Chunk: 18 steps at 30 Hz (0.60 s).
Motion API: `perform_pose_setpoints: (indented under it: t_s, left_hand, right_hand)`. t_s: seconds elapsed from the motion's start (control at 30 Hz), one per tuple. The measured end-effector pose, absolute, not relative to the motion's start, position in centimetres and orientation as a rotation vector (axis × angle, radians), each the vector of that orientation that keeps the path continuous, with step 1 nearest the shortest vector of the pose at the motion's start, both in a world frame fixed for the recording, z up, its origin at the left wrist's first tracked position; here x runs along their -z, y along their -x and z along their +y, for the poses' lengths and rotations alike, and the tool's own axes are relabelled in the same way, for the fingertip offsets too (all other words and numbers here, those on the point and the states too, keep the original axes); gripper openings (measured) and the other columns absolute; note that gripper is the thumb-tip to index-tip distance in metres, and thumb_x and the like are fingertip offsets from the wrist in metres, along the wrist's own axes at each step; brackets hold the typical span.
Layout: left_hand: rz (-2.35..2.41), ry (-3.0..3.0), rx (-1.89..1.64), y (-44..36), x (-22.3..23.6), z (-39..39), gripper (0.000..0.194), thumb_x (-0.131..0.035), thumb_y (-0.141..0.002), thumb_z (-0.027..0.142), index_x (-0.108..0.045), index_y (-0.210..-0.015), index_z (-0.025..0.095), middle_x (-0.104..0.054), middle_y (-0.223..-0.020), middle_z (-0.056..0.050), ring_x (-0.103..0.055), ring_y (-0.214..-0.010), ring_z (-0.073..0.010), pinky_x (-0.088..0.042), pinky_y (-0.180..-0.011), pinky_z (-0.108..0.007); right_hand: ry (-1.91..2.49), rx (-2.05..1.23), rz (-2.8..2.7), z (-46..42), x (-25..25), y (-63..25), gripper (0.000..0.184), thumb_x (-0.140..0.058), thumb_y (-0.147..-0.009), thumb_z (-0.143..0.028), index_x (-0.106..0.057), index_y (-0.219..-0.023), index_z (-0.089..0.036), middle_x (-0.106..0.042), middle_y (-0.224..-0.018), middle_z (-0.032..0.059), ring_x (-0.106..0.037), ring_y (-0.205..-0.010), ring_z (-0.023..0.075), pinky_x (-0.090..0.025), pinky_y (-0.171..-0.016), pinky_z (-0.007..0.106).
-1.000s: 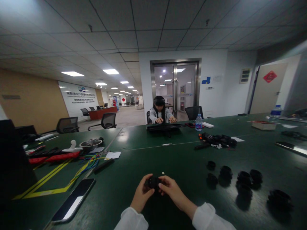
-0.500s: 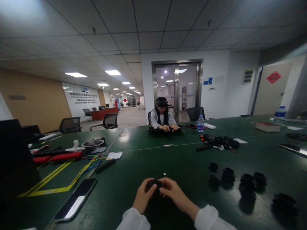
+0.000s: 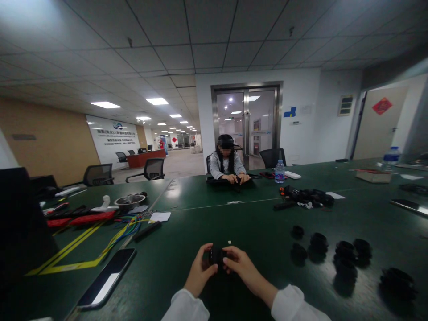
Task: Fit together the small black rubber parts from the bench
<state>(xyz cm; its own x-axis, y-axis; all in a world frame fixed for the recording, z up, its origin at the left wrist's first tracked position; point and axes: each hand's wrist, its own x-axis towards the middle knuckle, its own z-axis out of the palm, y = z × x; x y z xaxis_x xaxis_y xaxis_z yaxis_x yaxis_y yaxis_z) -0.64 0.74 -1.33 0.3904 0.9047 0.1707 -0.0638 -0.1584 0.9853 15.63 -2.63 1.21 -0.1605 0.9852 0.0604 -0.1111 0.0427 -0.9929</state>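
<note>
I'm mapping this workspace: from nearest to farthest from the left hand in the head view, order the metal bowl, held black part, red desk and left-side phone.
1. Black part, between left hand and right hand
2. Phone, left on the table
3. Metal bowl, farther back, left
4. Red desk, far background, left

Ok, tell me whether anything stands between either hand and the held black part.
Nothing visible: the left hand and right hand both touch the black part directly. Other black parts sit apart, to the right.

The hands (image 3: 199,271) partly hide the black part (image 3: 216,256).
</note>
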Motion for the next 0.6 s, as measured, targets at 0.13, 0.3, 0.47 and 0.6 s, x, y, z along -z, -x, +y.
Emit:
perform_pose_setpoints:
  t_s: [0.13, 0.3, 0.47, 0.6]
  left_hand:
    - [0.784, -1.408, -1.044, 0.69, 1.67, 1.0, 0.052, -0.064, -0.061, 0.026, -0.04, -0.108, 0.022, -0.044, -0.108, -0.007, -0.056, -0.066, -0.0121, -0.045, -0.059, -0.026]
    - [0.891, -1.436, -1.054, 0.4, 1.51, 0.97, 0.046, -0.062, -0.064, 0.035, -0.044, -0.104, 0.019, -0.05, -0.099, -0.006, -0.054, -0.057, -0.0093, -0.044, -0.053, -0.024]
    - [0.964, -1.468, -1.03, 0.14, 1.17, 0.72, 0.045, -0.059, -0.065, 0.043, -0.047, -0.1, 0.017, -0.055, -0.085, -0.004, -0.052, -0.051, -0.0085, -0.043, -0.047, -0.022]
    - [1.029, -1.545, -1.044, -0.11, 1.08, 0.5, 0.042, -0.052, -0.069, 0.047, -0.047, -0.097, 0.017, -0.053, -0.068, 0.001, -0.047, -0.043, -0.0067, -0.037, -0.039, -0.018]
  right_hand:
    - [1.007, -1.34, -1.251, -2.51, -1.02, -15.66, 0.036, -0.062, -0.062, -0.034, -0.054, -0.093, -0.016, -0.057, -0.08, 0.0032, -0.054, -0.068, 0.014, -0.042, -0.059, 0.028]
    - [1.02, -1.367, -1.25, -2.82, -1.54, -15.77, 0.036, -0.06, -0.063, -0.035, -0.054, -0.093, -0.015, -0.056, -0.083, 0.0042, -0.054, -0.07, 0.0149, -0.043, -0.061, 0.029]
    - [0.997, -1.376, -1.281, -2.86, -1.55, -15.92, 0.037, -0.061, -0.063, -0.035, -0.054, -0.095, -0.017, -0.056, -0.084, 0.0033, -0.055, -0.072, 0.0146, -0.042, -0.063, 0.029]
    - [0.965, -1.386, -1.327, -2.75, -1.27, -15.98, 0.034, -0.062, -0.064, -0.031, -0.054, -0.094, -0.017, -0.056, -0.083, 0.0026, -0.055, -0.073, 0.0145, -0.042, -0.062, 0.028]
